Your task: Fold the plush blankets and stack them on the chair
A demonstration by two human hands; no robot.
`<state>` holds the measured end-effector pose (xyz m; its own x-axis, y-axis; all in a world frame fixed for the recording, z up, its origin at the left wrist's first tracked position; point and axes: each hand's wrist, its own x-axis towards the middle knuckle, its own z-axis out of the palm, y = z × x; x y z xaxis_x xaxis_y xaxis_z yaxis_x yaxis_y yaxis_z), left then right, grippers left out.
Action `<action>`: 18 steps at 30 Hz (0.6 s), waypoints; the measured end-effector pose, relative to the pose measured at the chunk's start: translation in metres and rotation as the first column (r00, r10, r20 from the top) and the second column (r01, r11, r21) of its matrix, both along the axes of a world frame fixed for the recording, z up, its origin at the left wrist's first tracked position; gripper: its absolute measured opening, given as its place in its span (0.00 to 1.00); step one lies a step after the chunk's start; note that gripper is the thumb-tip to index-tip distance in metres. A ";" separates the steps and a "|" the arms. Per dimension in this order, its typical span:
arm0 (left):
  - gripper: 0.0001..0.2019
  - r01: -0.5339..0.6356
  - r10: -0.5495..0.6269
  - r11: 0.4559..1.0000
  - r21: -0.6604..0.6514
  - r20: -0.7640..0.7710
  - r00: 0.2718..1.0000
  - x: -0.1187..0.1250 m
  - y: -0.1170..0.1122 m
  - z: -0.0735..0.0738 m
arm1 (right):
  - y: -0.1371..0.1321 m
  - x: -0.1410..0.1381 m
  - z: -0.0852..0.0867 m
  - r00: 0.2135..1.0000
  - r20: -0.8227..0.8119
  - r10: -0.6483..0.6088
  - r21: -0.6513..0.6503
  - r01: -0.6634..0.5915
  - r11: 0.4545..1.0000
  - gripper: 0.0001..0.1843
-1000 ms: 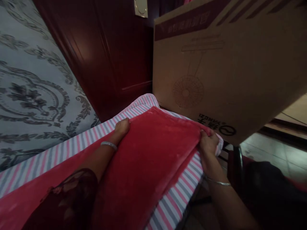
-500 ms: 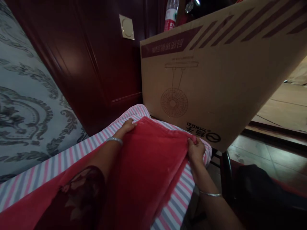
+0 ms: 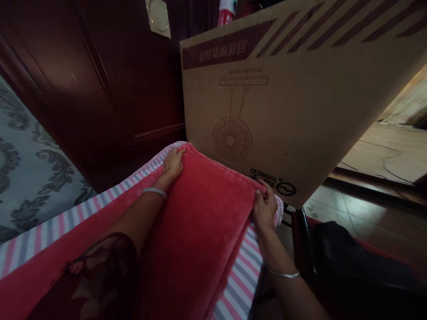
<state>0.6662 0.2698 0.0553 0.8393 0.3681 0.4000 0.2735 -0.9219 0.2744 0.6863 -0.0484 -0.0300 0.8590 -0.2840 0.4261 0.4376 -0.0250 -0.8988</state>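
Note:
A red plush cloth (image 3: 200,213) lies spread along a narrow surface covered by a pink, grey and white striped cover (image 3: 242,278). At the cloth's far left corner, my left hand (image 3: 173,164) grips its edge between thumb and fingers. My right hand (image 3: 265,204) pinches the far right corner, close to the rounded end of the striped cover. Between both hands the far edge runs fairly straight, and the right side hangs in a loose fold. Each wrist wears a silver bangle.
Just beyond the cloth stands a large cardboard box (image 3: 293,106) with a fan drawing. A dark red wooden panel (image 3: 133,89) and patterned wallpaper (image 3: 43,186) rise at the left. Rightward are a black object (image 3: 343,253) on a dark seat and a tiled floor (image 3: 333,200).
The cloth's far edge has moved forward toward the end of the striped cover and now covers more of it. Both hands went along, still holding the corners. The view has shifted slightly.

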 end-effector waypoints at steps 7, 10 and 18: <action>0.25 -0.043 0.042 0.999 0.002 -0.274 0.961 -0.007 -0.001 -0.019 | 0.000 0.011 -0.011 0.996 -0.085 -0.017 -0.111 0.008 0.994 0.26; 0.27 -0.035 0.035 0.999 0.004 -0.328 0.944 -0.027 -0.005 -0.008 | -0.001 0.011 -0.011 0.995 -0.086 -0.050 -0.135 0.038 0.990 0.25; 0.12 0.405 -0.436 0.900 -0.163 -0.320 0.841 -0.176 -0.085 0.006 | -0.005 0.016 -0.009 0.988 -0.139 -0.063 -0.182 0.037 0.983 0.22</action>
<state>0.4906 0.1851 0.0613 0.9985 -0.0319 0.0449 -0.0446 -0.9469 0.3184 0.7028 -0.0531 -0.0394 0.9014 -0.2591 0.3468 0.2982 -0.2090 -0.9313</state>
